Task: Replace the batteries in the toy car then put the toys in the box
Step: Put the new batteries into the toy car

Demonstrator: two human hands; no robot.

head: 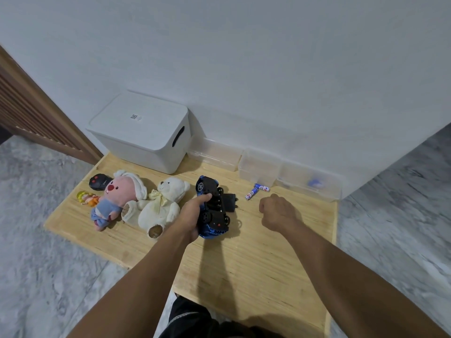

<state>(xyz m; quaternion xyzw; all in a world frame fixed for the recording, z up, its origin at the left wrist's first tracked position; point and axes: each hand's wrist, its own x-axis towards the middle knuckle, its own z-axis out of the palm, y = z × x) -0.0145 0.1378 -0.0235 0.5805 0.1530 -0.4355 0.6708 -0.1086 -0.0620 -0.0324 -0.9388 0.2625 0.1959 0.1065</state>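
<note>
Our left grip [192,215] is closed around the blue plastic toy car [212,208], which we hold tipped on its side just above the pale wooden worktop [244,264], its black underside and wheels turned toward our right. Touching the car's far side, a flat black battery cover [230,202] lies on the wood. Our right grip [277,212] hovers a little to the right of the car, fingers curled into a loose fist; we cannot tell whether anything is inside it. Just beyond the right grip lie two small blue-and-white cylindrical batteries [256,190], near each other. Left of the left grip, a cream plush bear [162,203] lies on its back, then a pink plush animal with a white hood [117,193], a small yellow-haired figurine [86,197] and a black remote controller [98,182]. Beyond these, against the white wall, stands the white lidded plastic storage box [141,132]. Beyond both grips to the right, a row of clear plastic bins [258,167] lines the wall.
</note>
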